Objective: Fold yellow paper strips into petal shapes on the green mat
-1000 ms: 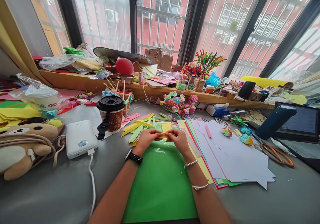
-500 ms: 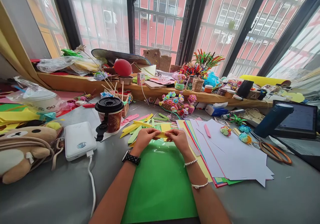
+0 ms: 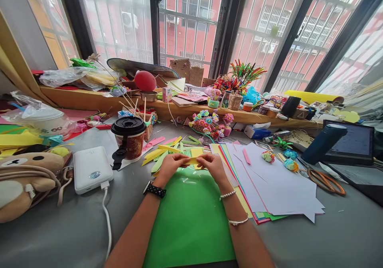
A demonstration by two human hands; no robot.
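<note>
Between my two hands is a small strip of yellow paper (image 3: 193,161), pinched at both ends. My left hand (image 3: 173,167) grips its left end with thumb and fingers pressed together. At the other end, the fingertips of my right hand (image 3: 213,166) close on it in the same way. Both hands are just above the far part of a glossy green sheet (image 3: 188,224). Right behind them lie another yellow paper piece (image 3: 196,152) and a pile of cut yellow, green and pink strips (image 3: 161,152).
A lidded paper cup (image 3: 128,138) and a white power bank (image 3: 92,169) stand left. Stacked coloured and white sheets (image 3: 269,184) lie right, with paper flowers, scissors (image 3: 326,181) and a dark blue bottle (image 3: 324,143) beyond. A crowded sill (image 3: 179,107) runs along the back.
The view has shifted slightly, so things sit a little further left. Both hands keep their pinch on the yellow paper strip in nearly the same place.
</note>
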